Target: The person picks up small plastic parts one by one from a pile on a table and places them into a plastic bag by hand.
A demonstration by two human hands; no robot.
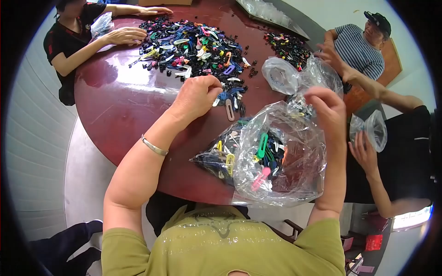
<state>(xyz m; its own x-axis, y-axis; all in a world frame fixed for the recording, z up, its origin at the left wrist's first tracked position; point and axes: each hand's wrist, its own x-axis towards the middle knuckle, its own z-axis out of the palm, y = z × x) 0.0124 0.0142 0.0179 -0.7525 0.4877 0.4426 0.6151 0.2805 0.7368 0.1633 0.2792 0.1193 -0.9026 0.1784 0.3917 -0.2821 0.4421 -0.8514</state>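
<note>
My left hand (198,95) is at the near edge of a big pile of hair clips (198,46), its fingers pinched together; what they hold, if anything, is hidden. A grey-brown snap clip (229,110) lies just right of it. My right hand (329,108) hovers over the right rim of a clear plastic bag (304,184), fingers curled, their tips partly hidden. Mixed clips fill the bag's left part, among them a green clip (262,145) and a yellow clip (229,164). A pink clip (261,178) looks smeared by motion at the bag's mouth.
Around the red-brown round table (106,119), a person at the left reaches to the pile (126,36). Two more people are at the right, one holding a small clear bag (375,131). A smaller clip pile (287,48), a roll-like plastic bag (280,76) and a tray (274,16) lie farther back.
</note>
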